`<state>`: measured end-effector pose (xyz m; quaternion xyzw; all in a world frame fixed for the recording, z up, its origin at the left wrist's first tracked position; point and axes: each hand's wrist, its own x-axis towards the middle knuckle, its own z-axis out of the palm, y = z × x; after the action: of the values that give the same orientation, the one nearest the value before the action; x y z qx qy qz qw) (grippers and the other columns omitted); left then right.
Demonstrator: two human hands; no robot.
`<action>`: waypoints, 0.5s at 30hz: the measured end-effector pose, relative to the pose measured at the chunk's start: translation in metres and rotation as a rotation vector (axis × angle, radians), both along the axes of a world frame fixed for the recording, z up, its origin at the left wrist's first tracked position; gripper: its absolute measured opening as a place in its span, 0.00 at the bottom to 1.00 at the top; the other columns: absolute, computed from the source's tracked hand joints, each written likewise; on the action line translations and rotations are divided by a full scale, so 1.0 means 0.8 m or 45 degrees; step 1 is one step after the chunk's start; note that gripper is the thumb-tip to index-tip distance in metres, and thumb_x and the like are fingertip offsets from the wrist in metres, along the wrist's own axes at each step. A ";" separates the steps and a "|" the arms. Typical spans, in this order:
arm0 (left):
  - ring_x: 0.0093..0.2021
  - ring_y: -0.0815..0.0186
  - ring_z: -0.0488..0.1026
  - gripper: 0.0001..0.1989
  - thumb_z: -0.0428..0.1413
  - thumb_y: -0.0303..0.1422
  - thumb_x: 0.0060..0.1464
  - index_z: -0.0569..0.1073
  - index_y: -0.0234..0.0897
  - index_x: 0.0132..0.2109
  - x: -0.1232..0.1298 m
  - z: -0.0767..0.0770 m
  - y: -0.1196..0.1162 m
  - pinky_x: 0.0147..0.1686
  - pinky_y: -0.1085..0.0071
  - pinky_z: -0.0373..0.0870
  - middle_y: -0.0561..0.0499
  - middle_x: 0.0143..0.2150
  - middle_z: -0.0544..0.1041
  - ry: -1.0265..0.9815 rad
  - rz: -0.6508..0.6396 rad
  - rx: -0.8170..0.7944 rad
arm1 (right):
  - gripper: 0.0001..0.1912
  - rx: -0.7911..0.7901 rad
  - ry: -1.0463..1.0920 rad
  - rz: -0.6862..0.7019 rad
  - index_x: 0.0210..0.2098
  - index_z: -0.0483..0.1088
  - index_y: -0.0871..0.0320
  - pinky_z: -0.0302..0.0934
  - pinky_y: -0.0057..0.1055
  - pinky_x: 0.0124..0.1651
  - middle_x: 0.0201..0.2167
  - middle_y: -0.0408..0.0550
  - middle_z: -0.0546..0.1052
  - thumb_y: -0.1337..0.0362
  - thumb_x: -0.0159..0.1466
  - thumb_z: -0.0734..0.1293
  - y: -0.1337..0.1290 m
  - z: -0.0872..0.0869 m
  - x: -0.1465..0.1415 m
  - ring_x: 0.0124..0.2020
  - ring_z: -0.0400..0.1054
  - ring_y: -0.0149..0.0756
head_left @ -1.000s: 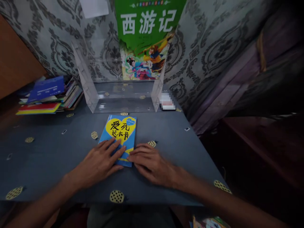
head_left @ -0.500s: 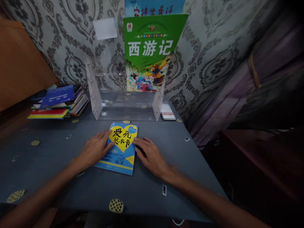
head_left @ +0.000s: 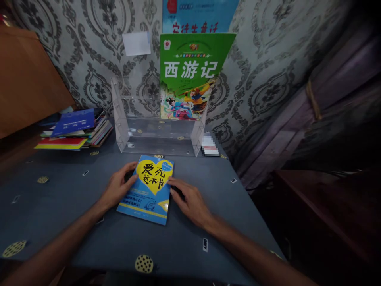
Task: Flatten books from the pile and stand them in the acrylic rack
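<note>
A blue book [head_left: 145, 201] with a yellow heart and black Chinese characters lies cover up, slightly turned, on the dark blue tablecloth. My left hand [head_left: 119, 186] grips its left edge, the thumb along the cover's margin and the fingers bent at the upper left side. On the opposite side, my right hand [head_left: 192, 200] holds the right edge between fingertips and thumb. Behind the book stands a clear acrylic rack [head_left: 159, 146]. A green book [head_left: 190, 75] with white characters stands upright in it, and a light blue book [head_left: 199, 16] rises behind that one.
A pile of books [head_left: 74, 129] sits at the left, near an orange-brown panel [head_left: 32, 75]. A small blurred-out object [head_left: 210, 145] is beside the rack's right end. A purple curtain [head_left: 285, 115] hangs to the right, past the table's edge. Patterned wallpaper backs the table.
The view has tilted up slightly, so things appear lower. My left fingers have slid off the cover to the book's left edge. My right hand stays at the right edge.
</note>
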<state>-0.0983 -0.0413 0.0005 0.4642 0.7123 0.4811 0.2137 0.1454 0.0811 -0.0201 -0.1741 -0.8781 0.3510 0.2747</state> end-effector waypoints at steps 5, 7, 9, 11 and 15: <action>0.41 0.58 0.80 0.36 0.68 0.39 0.42 0.69 0.35 0.58 0.003 -0.003 0.008 0.36 0.68 0.77 0.40 0.54 0.78 -0.729 0.172 0.084 | 0.17 -0.023 0.020 -0.013 0.55 0.73 0.55 0.67 0.47 0.60 0.56 0.54 0.77 0.61 0.70 0.60 0.002 0.000 0.002 0.58 0.72 0.43; 0.35 0.60 0.80 0.33 0.68 0.33 0.43 0.69 0.34 0.58 0.008 0.001 0.011 0.32 0.69 0.77 0.42 0.47 0.81 -0.970 0.170 0.037 | 0.17 -0.027 0.030 -0.016 0.55 0.73 0.55 0.67 0.48 0.60 0.56 0.54 0.77 0.61 0.70 0.61 0.002 0.000 0.002 0.57 0.72 0.43; 0.33 0.60 0.81 0.28 0.66 0.28 0.46 0.71 0.31 0.56 0.011 0.007 0.012 0.31 0.69 0.79 0.42 0.42 0.83 -1.140 0.109 -0.022 | 0.17 -0.037 0.033 -0.016 0.55 0.73 0.55 0.67 0.49 0.60 0.56 0.55 0.77 0.61 0.70 0.61 0.002 0.000 0.002 0.57 0.72 0.44; 0.34 0.60 0.82 0.23 0.64 0.24 0.49 0.72 0.28 0.53 0.013 0.013 0.012 0.33 0.68 0.80 0.41 0.39 0.83 -1.230 0.061 -0.044 | 0.17 -0.049 0.032 -0.017 0.55 0.73 0.56 0.67 0.49 0.60 0.56 0.55 0.77 0.61 0.70 0.61 0.003 0.000 0.003 0.58 0.72 0.45; 0.33 0.61 0.82 0.17 0.59 0.19 0.53 0.72 0.28 0.51 0.016 0.018 0.010 0.35 0.68 0.82 0.42 0.39 0.83 -1.286 0.094 -0.034 | 0.16 -0.070 0.030 -0.036 0.55 0.72 0.54 0.63 0.51 0.63 0.60 0.56 0.73 0.61 0.69 0.62 0.005 -0.003 0.004 0.62 0.68 0.45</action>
<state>-0.0857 -0.0335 0.0150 0.1454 0.5419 0.6438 0.5204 0.1483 0.0849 -0.0227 -0.1897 -0.8623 0.3731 0.2851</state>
